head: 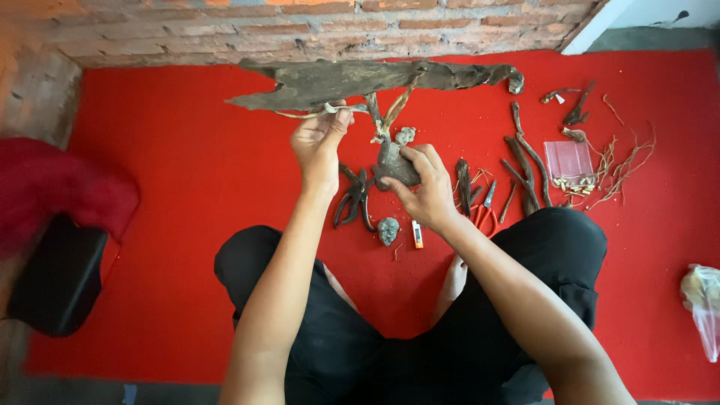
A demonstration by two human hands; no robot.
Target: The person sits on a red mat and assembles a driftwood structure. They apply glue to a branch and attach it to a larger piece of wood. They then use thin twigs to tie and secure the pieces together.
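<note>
I sit cross-legged on a red carpet (187, 195). My left hand (319, 146) is raised and pinches a thin pale root strand (319, 112) that runs under a long flat piece of dark driftwood (360, 81). My right hand (424, 187) grips a grey stone (391, 166) from which thin branches (390, 112) rise toward the driftwood. A smaller grey lump (405, 136) sits just above the stone, by my fingertips.
On the carpet lie a dark twisted root (354, 196), a small grey stone (388, 229), a small orange-and-white tube (417, 235), red-handled pliers (486, 210), several dark sticks (525, 169), a clear plastic box (568, 159), pale roots (622, 169). A brick wall (300, 26) runs behind. A plastic bag (703, 304) lies at the right.
</note>
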